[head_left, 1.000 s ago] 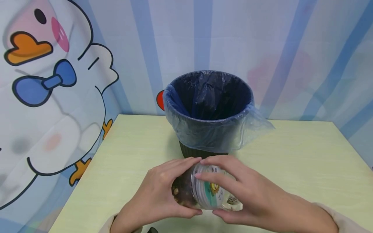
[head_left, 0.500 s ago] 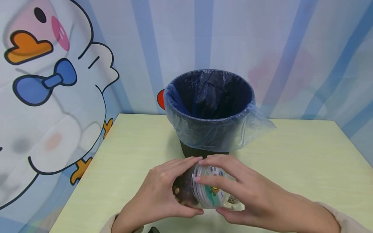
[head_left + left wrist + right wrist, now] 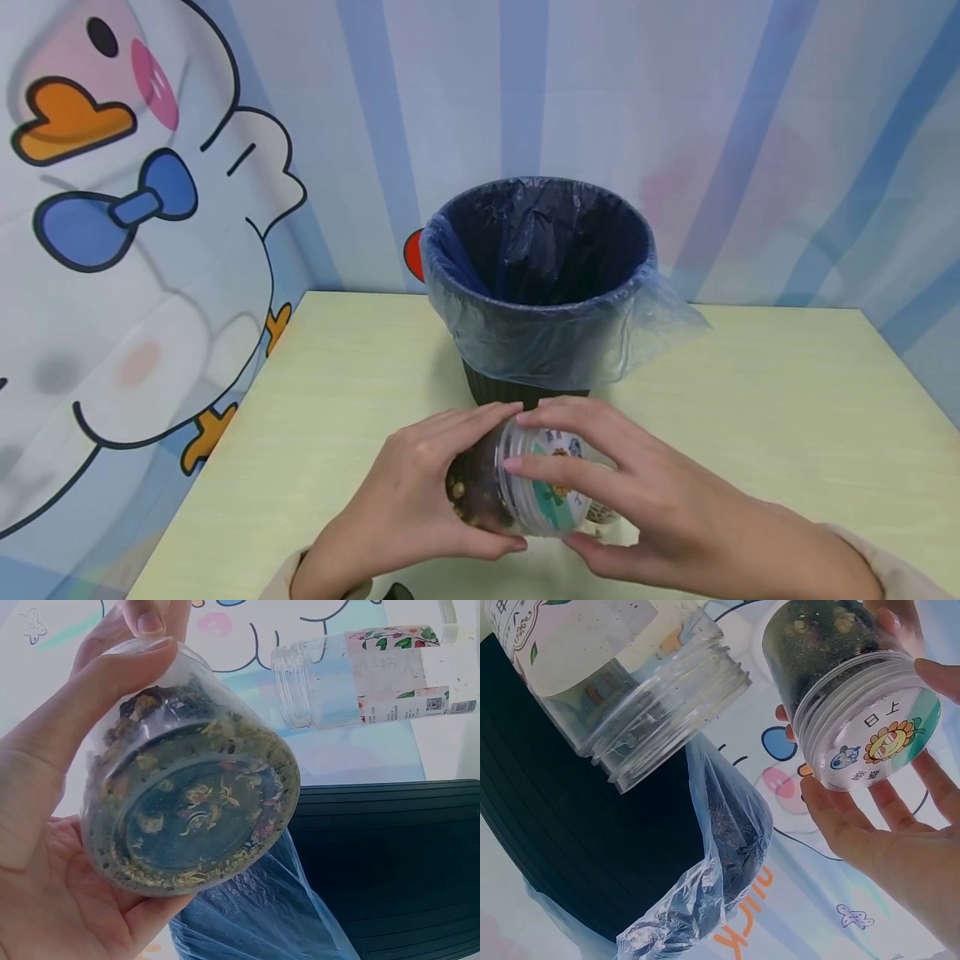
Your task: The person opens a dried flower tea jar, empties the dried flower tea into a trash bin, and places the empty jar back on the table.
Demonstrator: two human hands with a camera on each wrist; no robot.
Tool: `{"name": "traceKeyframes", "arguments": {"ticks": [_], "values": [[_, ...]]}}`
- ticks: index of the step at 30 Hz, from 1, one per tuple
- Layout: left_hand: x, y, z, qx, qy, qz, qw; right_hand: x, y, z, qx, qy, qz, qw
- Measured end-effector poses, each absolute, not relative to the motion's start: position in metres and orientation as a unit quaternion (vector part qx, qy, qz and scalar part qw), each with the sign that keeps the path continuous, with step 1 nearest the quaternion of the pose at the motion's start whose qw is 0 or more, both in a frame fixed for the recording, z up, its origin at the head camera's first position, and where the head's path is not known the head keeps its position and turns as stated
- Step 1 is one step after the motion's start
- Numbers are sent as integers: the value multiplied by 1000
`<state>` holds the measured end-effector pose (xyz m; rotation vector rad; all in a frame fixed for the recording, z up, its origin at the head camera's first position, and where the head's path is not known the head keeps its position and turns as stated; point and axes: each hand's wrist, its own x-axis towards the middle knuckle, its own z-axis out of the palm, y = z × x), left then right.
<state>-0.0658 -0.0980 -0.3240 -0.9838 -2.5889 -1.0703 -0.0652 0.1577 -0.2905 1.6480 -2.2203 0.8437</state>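
Note:
My left hand grips the body of a clear screw-top jar of dried flower tea, tilted on its side above the table. Fingers and thumb of my right hand hold the rim of its lid, which carries a sunflower cartoon on white and green. The lid sits on the jar. A second clear jar, with a threaded open mouth and a floral label, stands near the hands. In the head view it is mostly hidden behind the right hand and the held jar.
A dark ribbed bin lined with a blue plastic bag stands on the table just beyond the hands. A small dark object shows at the bottom edge. A printed cloth hangs behind and to the left.
The print on the lid has turned a little under my right fingers. Both hands and the jar have shifted slightly right in the head view.

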Motion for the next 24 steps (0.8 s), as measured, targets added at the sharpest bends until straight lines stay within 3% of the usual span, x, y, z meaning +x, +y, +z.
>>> {"name": "traceKeyframes", "arguments": {"ticks": [24], "values": [[-64, -102, -323, -317, -867, -374, 93, -61, 170, -290, 533, -780, 282, 166]]}}
